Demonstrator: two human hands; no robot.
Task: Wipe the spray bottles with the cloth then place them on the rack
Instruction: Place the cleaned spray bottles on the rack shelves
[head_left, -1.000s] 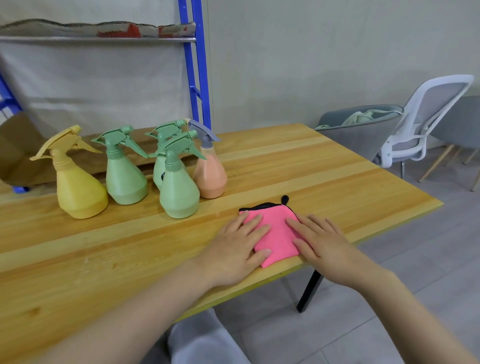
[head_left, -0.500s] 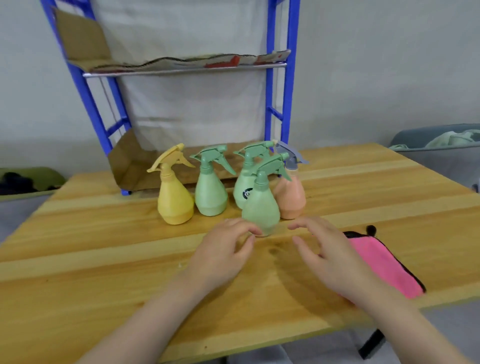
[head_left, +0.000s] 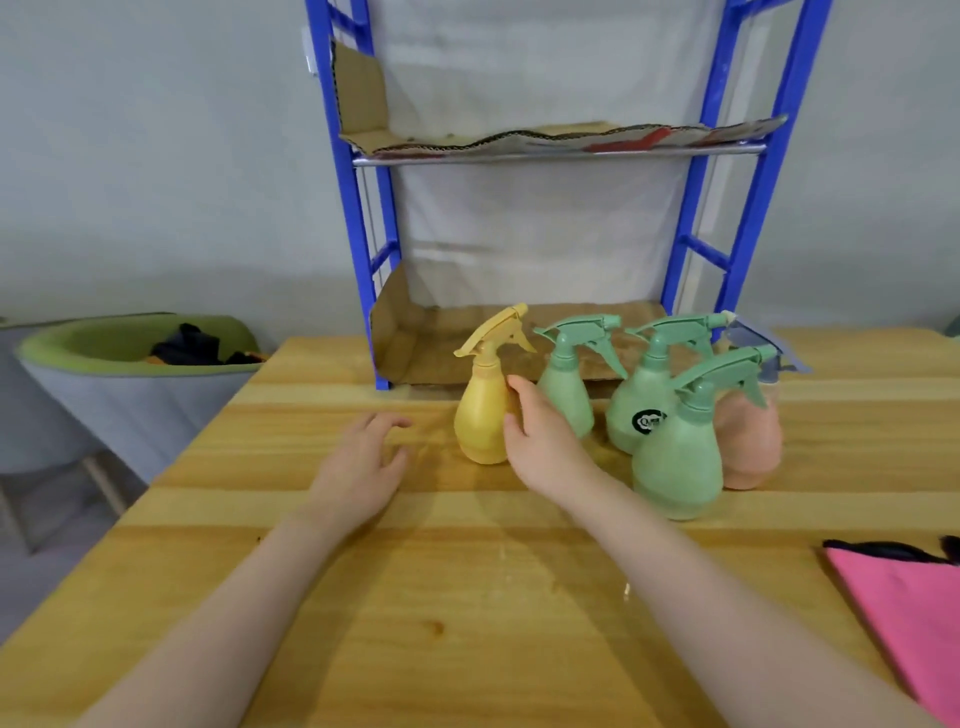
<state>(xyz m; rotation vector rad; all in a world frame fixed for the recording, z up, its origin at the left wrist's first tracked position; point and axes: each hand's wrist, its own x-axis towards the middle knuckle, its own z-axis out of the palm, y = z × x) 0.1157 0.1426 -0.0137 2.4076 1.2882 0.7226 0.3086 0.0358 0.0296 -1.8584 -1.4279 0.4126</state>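
Yellow bottle (head_left: 480, 415) upright on worktop (head_left: 467, 597), leftmost of five, in front of rack (head_left: 691, 249). R hand (head_left: 540, 441) fingers spread, touching its side, no grip yet. L hand (head_left: 358, 467) loose, empty. Cloth (head_left: 904, 597) well apart, far right. Grip body low, lift straight up; avoid nudging neighbours.
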